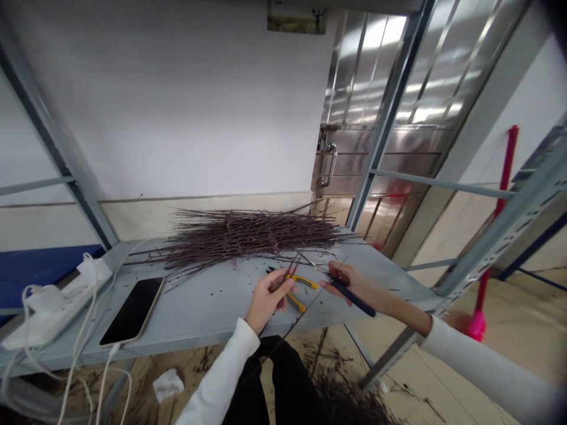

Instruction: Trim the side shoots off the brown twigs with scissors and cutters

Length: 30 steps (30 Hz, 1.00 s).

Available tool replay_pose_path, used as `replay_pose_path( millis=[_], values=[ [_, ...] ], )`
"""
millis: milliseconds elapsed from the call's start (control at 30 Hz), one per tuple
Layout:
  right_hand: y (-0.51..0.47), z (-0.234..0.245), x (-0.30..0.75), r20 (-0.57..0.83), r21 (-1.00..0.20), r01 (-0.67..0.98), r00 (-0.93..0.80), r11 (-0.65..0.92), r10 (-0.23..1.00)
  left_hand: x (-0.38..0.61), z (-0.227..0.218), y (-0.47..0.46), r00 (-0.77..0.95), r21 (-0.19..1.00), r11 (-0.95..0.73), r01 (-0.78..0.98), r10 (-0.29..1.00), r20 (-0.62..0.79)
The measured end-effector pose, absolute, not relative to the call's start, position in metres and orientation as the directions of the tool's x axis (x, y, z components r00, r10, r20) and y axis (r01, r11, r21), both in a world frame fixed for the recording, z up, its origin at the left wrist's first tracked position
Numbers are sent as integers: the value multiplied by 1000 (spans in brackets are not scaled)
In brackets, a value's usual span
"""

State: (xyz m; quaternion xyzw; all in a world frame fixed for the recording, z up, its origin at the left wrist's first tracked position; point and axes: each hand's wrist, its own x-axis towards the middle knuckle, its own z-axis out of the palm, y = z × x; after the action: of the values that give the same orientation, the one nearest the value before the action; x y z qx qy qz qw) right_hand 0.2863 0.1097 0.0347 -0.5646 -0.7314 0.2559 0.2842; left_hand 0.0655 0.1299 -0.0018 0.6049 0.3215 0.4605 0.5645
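Observation:
My left hand is closed, with thin dark twigs pinched between thumb and fingers. In my right hand is a tool with a long dark-blue handle and a slim metal tip; its exact kind does not show. That tip points left, close to the ends of the twigs. A longer twig slants from beside my right fingers down toward my lap; which hand holds it I cannot tell. Yellow-handled pliers lie on the grey shelf top, partly behind my left hand.
A large heap of dark twigs lies along the back by the wall. To the left are a phone on a cable and a white power strip. Metal posts frame the shelf. Twig scraps litter the floor.

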Motion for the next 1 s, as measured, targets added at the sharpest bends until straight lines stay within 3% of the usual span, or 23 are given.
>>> replay_pose_path(
  millis=[333,600,1000],
  values=[
    [103,57,296,111,-628,697,-360,347,926,71,-6,112,290,926,-370,76,897,335],
    [106,60,294,53,-640,707,-350,301,935,72,-18,108,281,864,-473,172,864,417],
    [98,70,286,-12,-649,720,-334,247,942,61,-3,106,207,898,-432,80,889,409]
  ],
)
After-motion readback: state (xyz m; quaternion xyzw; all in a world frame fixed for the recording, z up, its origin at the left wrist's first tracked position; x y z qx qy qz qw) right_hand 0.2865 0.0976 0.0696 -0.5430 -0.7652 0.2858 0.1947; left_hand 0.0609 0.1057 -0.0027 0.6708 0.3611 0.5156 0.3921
